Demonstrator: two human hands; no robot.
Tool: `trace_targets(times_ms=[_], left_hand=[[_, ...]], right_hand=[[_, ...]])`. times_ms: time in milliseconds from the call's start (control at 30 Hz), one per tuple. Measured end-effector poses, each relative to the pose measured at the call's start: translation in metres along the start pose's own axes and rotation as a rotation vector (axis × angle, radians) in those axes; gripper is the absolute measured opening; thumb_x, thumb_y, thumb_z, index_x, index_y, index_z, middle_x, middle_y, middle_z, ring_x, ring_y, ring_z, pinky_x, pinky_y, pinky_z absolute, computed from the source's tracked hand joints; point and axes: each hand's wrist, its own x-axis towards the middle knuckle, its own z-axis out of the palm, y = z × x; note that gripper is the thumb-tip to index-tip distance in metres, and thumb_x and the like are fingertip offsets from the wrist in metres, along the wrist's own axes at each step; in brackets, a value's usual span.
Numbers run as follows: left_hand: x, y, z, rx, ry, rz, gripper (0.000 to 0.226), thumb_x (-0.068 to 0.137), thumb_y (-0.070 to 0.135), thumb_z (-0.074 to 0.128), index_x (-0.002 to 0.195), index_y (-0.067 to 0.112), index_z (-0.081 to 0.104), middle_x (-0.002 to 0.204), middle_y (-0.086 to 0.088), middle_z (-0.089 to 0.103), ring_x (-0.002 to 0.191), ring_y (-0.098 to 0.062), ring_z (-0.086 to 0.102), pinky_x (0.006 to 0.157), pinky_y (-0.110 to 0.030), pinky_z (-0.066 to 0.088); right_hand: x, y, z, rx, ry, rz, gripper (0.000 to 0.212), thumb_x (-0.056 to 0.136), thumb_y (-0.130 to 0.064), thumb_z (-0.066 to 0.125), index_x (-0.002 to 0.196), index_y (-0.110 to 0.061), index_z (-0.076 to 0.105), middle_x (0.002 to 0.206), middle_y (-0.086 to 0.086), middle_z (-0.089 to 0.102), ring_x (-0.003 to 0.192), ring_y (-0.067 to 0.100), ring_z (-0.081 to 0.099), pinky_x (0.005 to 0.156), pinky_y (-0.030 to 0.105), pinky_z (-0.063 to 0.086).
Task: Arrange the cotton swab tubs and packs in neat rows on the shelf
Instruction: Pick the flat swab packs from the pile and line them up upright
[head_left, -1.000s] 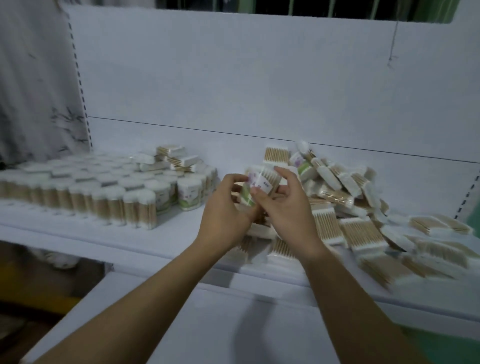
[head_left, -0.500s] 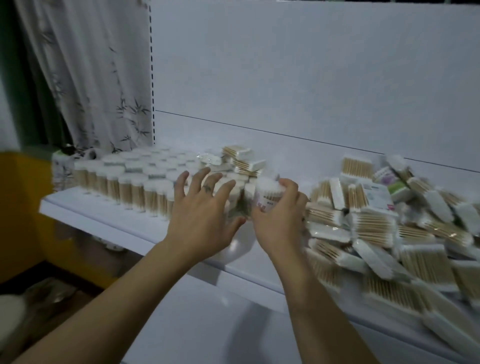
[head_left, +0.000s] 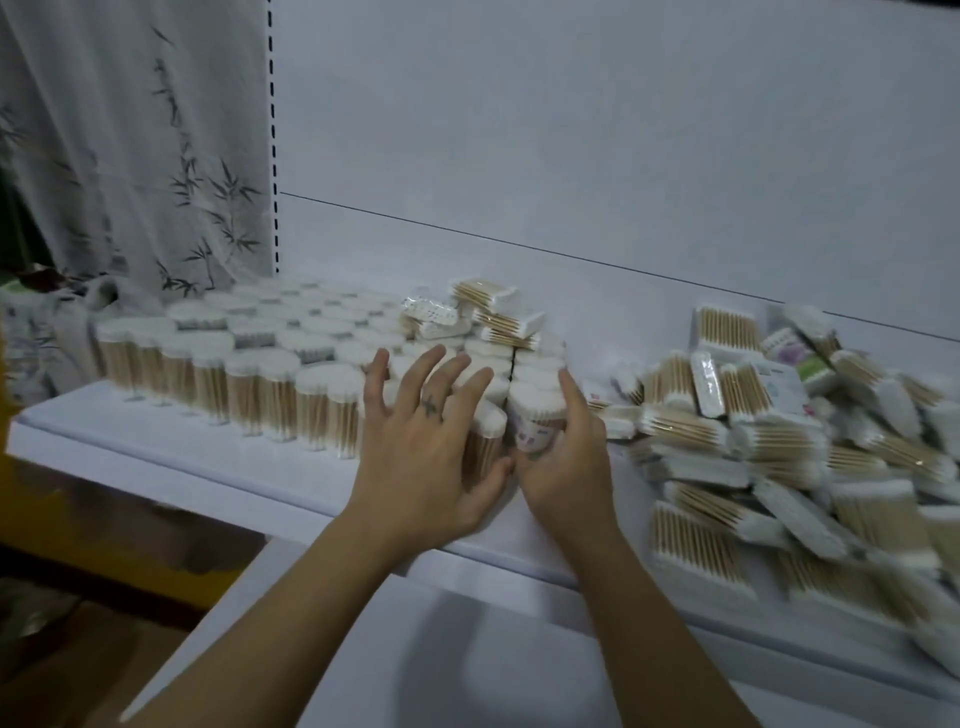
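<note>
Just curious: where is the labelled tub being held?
Head view, middle of the shelf: the labelled tub sits in the right hand at the right end of the tub rows, just left of the loose packs.

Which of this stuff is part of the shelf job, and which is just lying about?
Job:
labelled tub, gripped by the right hand
left hand, fingers spread at the tub rows
loose pack pile
shelf

Lying about:
bamboo-print curtain
lower shelf
</note>
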Motion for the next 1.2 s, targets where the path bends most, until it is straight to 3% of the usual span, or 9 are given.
trace_targets(times_ms=[100,167,333,533,667,833,1000,1200], left_hand=[[0.001,0.000,0.001,0.014,-0.027,0.002,0.072,0.078,0.062,0.054,0.133,0.016,0.054,0.139,-0.009,0.052,0.139,-0.031,0.034,0.115,-0.062,0.009],[0.003,0.001,0.001,0.041,-0.047,0.002,0.071,0.078,0.062,0.053,0.132,0.015,0.055,0.138,-0.010,0.053,0.140,-0.032,0.034,0.115,-0.063,0.006],[-0.002,-0.001,0.001,0.055,-0.082,0.017,0.071,0.080,0.064,0.053,0.132,0.016,0.054,0.137,-0.010,0.054,0.141,-0.032,0.032,0.116,-0.062,0.000],[0.000,-0.006,0.001,0.067,-0.087,0.008,0.073,0.078,0.068,0.052,0.131,0.019,0.055,0.140,-0.011,0.052,0.141,-0.033,0.029,0.113,-0.067,0.000],[0.007,-0.007,0.003,0.078,-0.060,0.014,0.071,0.076,0.065,0.057,0.129,0.020,0.056,0.139,-0.012,0.052,0.141,-0.034,0.028,0.112,-0.068,-0.002],[0.003,0.000,0.005,0.047,-0.082,0.005,0.078,0.070,0.066,0.066,0.133,0.021,0.054,0.141,-0.011,0.051,0.142,-0.034,0.027,0.112,-0.066,-0.003],[0.001,-0.007,0.004,0.057,-0.070,0.022,0.085,0.064,0.066,0.070,0.132,0.018,0.054,0.139,-0.011,0.052,0.142,-0.034,0.030,0.112,-0.066,-0.003],[0.000,-0.007,0.006,0.062,-0.085,0.062,0.090,0.062,0.067,0.074,0.133,0.015,0.053,0.140,-0.013,0.052,0.142,-0.035,0.029,0.112,-0.065,-0.005]], right_hand=[[0.004,0.002,-0.002,0.004,0.055,-0.002,0.076,0.074,-0.012,0.077,0.141,-0.024,0.044,0.140,0.005,0.045,0.127,0.014,0.046,0.107,0.036,0.043],[0.006,0.003,-0.003,0.008,0.074,0.006,0.071,0.074,-0.011,0.074,0.137,-0.032,0.047,0.139,0.003,0.045,0.126,0.017,0.046,0.105,0.045,0.044],[0.002,0.001,-0.001,-0.043,0.042,0.002,0.048,0.080,-0.015,0.074,0.125,-0.027,0.060,0.131,0.005,0.050,0.120,0.012,0.046,0.104,0.038,0.042],[-0.001,-0.004,-0.001,-0.082,-0.033,0.045,0.054,0.082,-0.012,0.071,0.131,-0.028,0.053,0.134,0.005,0.048,0.123,0.013,0.043,0.099,0.018,0.033],[0.002,-0.008,-0.003,-0.063,-0.034,0.036,0.051,0.083,-0.019,0.071,0.132,-0.025,0.054,0.132,0.005,0.051,0.120,0.016,0.048,0.100,0.027,0.040],[0.002,-0.001,-0.006,-0.058,0.004,0.001,0.066,0.069,-0.049,0.062,0.130,-0.023,0.056,0.128,-0.004,0.053,0.122,0.016,0.051,0.105,0.038,0.043],[0.003,0.001,0.003,0.031,0.022,0.017,0.065,0.073,-0.052,0.066,0.134,-0.054,0.043,0.141,-0.008,0.050,0.131,0.013,0.046,0.107,0.047,0.042],[-0.006,-0.012,0.002,-0.045,0.118,-0.041,0.064,0.081,-0.044,0.065,0.140,-0.026,0.049,0.139,0.001,0.050,0.130,0.014,0.045,0.107,0.046,0.041]])
